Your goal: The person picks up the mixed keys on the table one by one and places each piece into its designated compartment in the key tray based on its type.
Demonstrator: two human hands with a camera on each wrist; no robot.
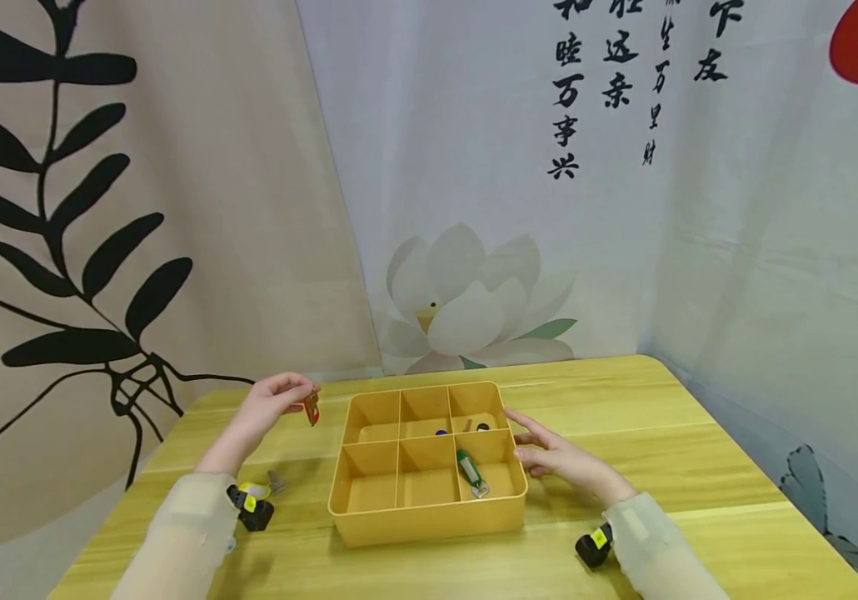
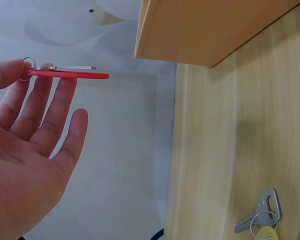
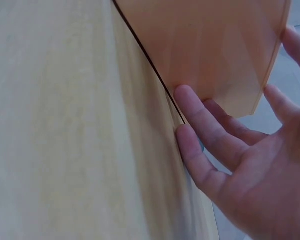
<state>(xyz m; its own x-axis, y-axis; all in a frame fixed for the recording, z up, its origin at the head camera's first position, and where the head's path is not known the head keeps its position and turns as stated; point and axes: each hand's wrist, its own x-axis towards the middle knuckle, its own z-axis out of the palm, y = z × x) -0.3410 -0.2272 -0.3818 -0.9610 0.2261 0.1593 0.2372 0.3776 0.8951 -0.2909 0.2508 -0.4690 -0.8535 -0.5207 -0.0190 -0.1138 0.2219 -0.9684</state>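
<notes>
In the left wrist view my left hand [image 2: 40, 125] pinches a key with a red tag [image 2: 85, 75] by its small ring. The head view has this left hand [image 1: 275, 402] raised to the left of a yellow divided box [image 1: 429, 523]. My right hand [image 1: 560, 458] rests against the box's right side, its fingers spread along the wall and rim. A key with a green tag [image 1: 468, 469] lies in the front right compartment. Small dark and blue pieces, too small to make out, show in the back compartments. A key with a yellow tag [image 2: 264, 212] lies on the table.
The box stands on a wood-grain table [image 1: 624, 417]. A printed curtain [image 1: 489, 167] hangs behind the table's far edge. Black wrist cameras sit on both wrists, the left one [image 1: 252, 508] near the yellow-tagged key.
</notes>
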